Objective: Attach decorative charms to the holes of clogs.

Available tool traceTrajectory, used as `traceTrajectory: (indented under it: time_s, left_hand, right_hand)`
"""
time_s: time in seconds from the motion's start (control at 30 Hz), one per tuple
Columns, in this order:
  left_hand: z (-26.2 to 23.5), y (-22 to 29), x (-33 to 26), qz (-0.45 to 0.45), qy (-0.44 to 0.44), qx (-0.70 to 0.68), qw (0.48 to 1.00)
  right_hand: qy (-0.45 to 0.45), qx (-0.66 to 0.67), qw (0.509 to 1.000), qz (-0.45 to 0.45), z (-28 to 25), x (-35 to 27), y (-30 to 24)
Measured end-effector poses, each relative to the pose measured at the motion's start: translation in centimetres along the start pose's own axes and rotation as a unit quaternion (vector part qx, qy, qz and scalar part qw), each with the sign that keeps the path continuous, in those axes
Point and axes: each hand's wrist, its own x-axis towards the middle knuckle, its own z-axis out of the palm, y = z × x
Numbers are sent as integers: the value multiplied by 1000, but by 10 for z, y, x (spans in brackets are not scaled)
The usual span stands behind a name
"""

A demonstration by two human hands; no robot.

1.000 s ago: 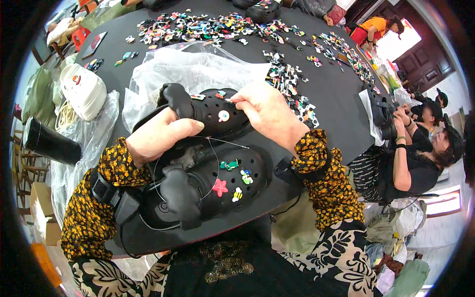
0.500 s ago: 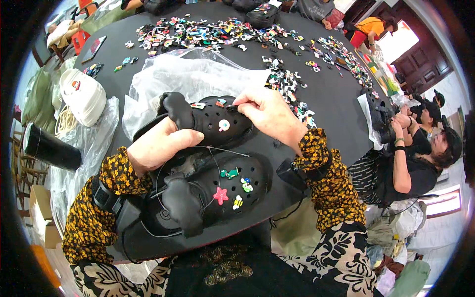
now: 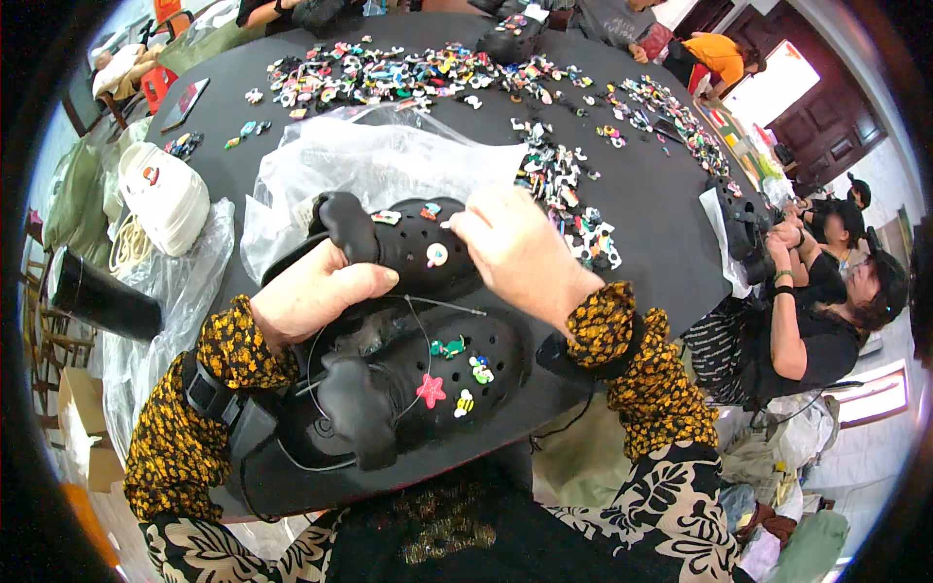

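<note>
My left hand (image 3: 316,294) grips the side of a black foam clog (image 3: 413,257), thumb laid over its edge. Several small shoe charms sit in this clog's holes, among them a round pink-and-white one (image 3: 436,255). At the toe, my right hand (image 3: 520,251) is closed, fingertips bent down against the upper; whatever they hold is hidden behind the hand. Nearer me lies a second black clog (image 3: 496,374), with a green charm (image 3: 448,347), a pink starfish charm (image 3: 431,391) and a bee charm (image 3: 465,403). A thin cord loop (image 3: 442,304) runs across the pair.
Loose charms (image 3: 389,78) cover the far table, with another pile (image 3: 559,185) right of a clear plastic bag (image 3: 340,155). White clogs (image 3: 163,194) and a black cylinder (image 3: 105,293) stand at left. At right, a co-worker (image 3: 826,311) handles black clogs (image 3: 734,228).
My right hand has turned over and pressed down at the clog's toe; the small dark piece in its fingers is now out of sight. My left hand keeps its grip.
</note>
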Motion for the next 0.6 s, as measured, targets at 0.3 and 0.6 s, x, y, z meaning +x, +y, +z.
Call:
traceTrajectory:
  time_s: [0.3, 0.6]
  left_hand:
    - [2, 6, -2, 17, -35, 1, 999]
    - [2, -1, -1, 32, -10, 17, 999]
  right_hand:
    - [-23, 72, 997, 25, -6, -4, -10]
    - [-82, 113, 990, 18, -10, -9, -7]
